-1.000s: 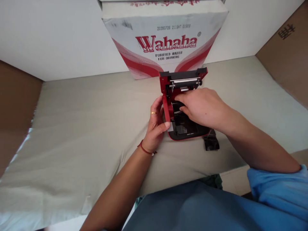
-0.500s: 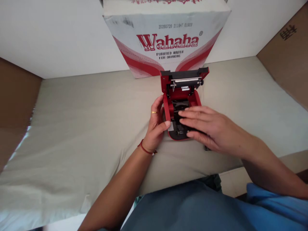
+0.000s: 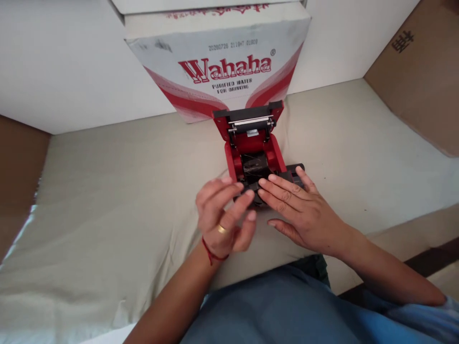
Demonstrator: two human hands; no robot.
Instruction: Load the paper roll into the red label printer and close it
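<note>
Red, lid raised, the device (image 3: pixel 248 143) sits on the cloth (image 3: pixel 136 191), its dark roll (image 3: pixel 254 164) crosswise, ahead and left of the flattened right hand (image 3: pixel 308 212), ahead and right of the loosely curled left hand (image 3: pixel 220 217), both equally near.

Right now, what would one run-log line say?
Device: lid raised; dark roll: inside; left hand: half-curled, at device front; right hand: outstretched, at device front; carton: behind device
</note>
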